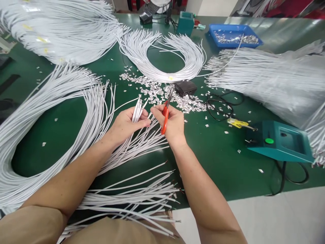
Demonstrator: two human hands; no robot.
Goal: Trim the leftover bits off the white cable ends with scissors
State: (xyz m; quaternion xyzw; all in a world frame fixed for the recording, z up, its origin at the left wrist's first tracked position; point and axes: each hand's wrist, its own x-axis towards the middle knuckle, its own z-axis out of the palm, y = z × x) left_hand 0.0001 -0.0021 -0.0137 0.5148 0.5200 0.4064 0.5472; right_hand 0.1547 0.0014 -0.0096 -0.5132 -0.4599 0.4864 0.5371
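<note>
My left hand (129, 123) is closed around a small bunch of white cables (137, 110), their ends pointing up past the fingers. Just to its right, my right hand (172, 122) grips a red-handled cutting tool (165, 117), its dark metal tip pointing away from me; the blades are too blurred to tell their exact kind. The right thumb and forefinger reach toward the cable ends, with a small gap showing. Under my hands more loose white cables (132, 152) fan out to the right. Small silvery-white scraps (154, 89) lie beyond the hands.
A large cable coil (7, 145) lies left, another loop (167, 76) ahead. Wrapped cable bundles (274, 74) lie at right. A green machine (279, 142) stands near yellow-handled pliers (237, 123). Farther off are a blue tray (215, 41), a black box (186, 88) and a second green machine (186, 23).
</note>
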